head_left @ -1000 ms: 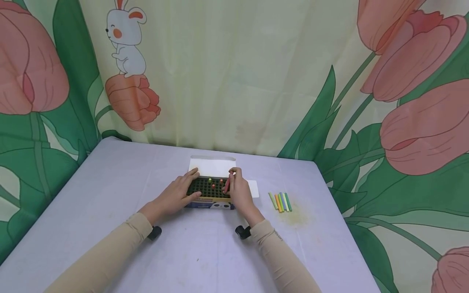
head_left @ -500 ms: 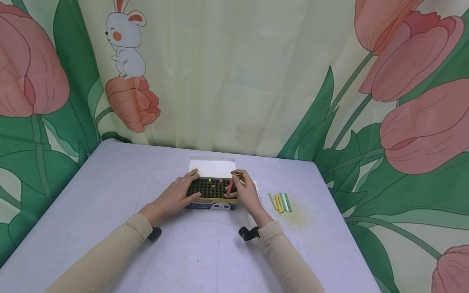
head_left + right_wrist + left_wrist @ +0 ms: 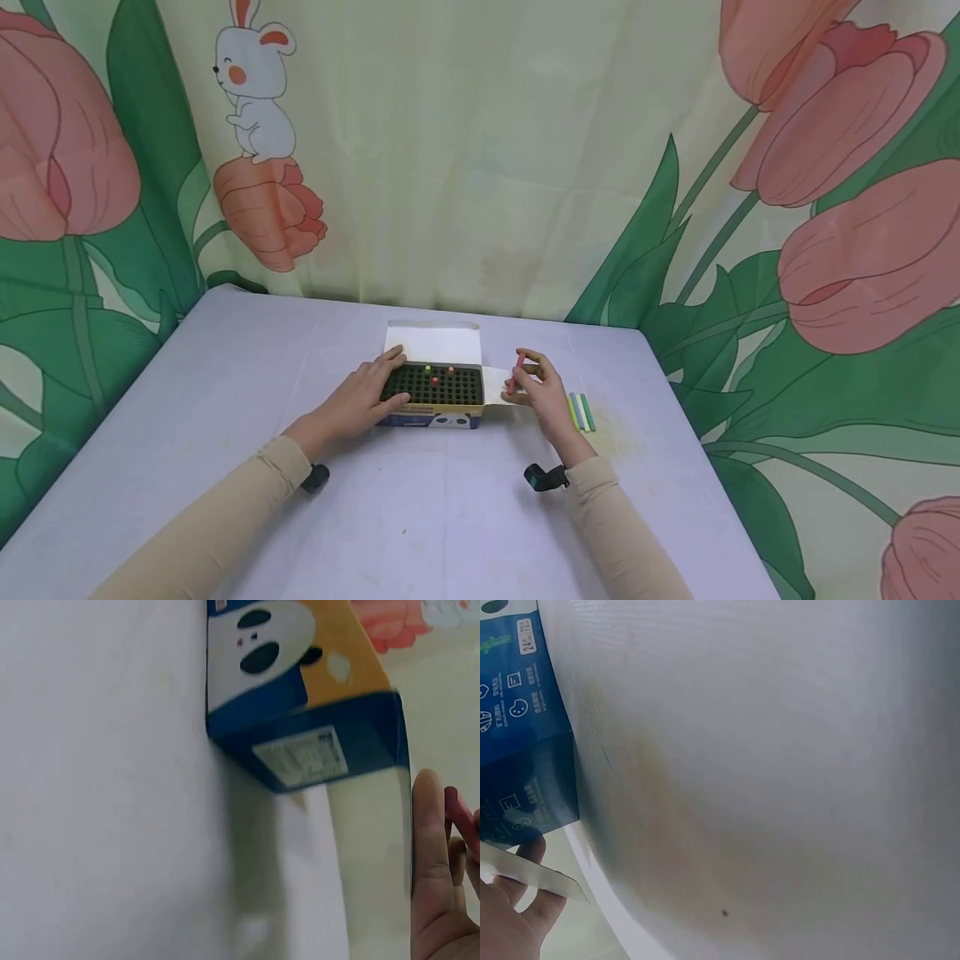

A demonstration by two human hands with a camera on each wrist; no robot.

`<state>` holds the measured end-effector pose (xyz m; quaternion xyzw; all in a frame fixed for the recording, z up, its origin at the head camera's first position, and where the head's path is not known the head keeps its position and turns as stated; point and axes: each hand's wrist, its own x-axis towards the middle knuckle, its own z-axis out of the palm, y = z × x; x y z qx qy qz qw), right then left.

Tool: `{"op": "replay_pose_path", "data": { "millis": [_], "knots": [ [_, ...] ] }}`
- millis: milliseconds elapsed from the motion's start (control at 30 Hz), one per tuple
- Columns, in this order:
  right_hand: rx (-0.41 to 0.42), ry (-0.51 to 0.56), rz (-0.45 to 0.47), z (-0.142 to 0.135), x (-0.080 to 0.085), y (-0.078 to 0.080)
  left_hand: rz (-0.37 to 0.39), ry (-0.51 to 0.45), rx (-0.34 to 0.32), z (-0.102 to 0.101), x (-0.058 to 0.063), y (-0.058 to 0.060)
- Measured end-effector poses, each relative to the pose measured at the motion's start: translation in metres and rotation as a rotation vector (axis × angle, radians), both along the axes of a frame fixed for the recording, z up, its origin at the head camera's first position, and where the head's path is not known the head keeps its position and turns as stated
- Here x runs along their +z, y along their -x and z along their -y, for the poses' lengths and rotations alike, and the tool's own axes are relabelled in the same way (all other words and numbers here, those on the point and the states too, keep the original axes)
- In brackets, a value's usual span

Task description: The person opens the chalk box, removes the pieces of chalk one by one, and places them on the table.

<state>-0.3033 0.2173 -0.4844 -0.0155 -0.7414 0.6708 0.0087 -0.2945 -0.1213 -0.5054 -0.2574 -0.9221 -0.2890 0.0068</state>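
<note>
A chalk box (image 3: 433, 385) lies with its lid folded back on the table, its dark insert full of holes. Two orange-red chalk ends and a yellow-green one (image 3: 428, 368) stand in the insert. Across the box's left end my left hand (image 3: 365, 396) rests with fingers fairly straight, thumb toward the front. In the left wrist view its fingers appear beside a white flap (image 3: 536, 875). My right hand (image 3: 546, 398) pinches a red chalk stick (image 3: 515, 372) upright, right of the box and over its side flap (image 3: 495, 385).
Several chalk sticks (image 3: 581, 412) in yellow, green and blue lie side by side on the white tablecloth (image 3: 420, 517) at the right, partly hidden by my right hand. Behind the table hangs a printed curtain (image 3: 450, 167) with tulips and a rabbit.
My right hand has moved right from over the insert to beyond the box, carrying the red chalk stick, and now covers some loose sticks. My left hand has stayed on the box.
</note>
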Motion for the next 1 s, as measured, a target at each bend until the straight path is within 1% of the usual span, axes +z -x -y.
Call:
{"op": "replay_pose_path", "data": {
  "millis": [100, 167, 267, 433, 533, 633, 767, 867, 1000],
  "knots": [
    [-0.032, -0.009, -0.002, -0.009, -0.003, 0.002, -0.008, 0.001, 0.000, 0.000, -0.001, 0.000],
    [-0.050, -0.033, 0.011, -0.013, -0.005, 0.003, -0.004, -0.001, 0.004, 0.000, -0.001, 0.000],
    [-0.092, -0.152, 0.042, -0.018, -0.008, 0.004, -0.003, -0.006, 0.008, 0.001, -0.001, -0.001],
    [-0.161, -0.402, 0.099, -0.027, -0.009, 0.001, -0.015, -0.014, 0.005, 0.000, -0.003, 0.000],
    [-0.167, -0.496, 0.132, -0.035, -0.010, 0.000, -0.024, -0.015, 0.003, -0.002, -0.004, 0.001],
    [-0.159, -0.554, 0.160, -0.040, -0.013, 0.000, -0.022, -0.013, 0.003, -0.001, -0.005, 0.002],
    [-0.168, -0.635, 0.166, -0.043, -0.016, 0.000, -0.020, -0.012, -0.001, 0.000, -0.004, 0.001],
    [-0.177, -0.702, 0.151, -0.045, -0.019, 0.001, -0.023, -0.012, 0.000, 0.000, -0.004, 0.001],
    [-0.166, -0.768, 0.149, -0.046, -0.020, 0.001, -0.017, -0.010, 0.005, 0.000, -0.003, 0.001]
  ]
}}
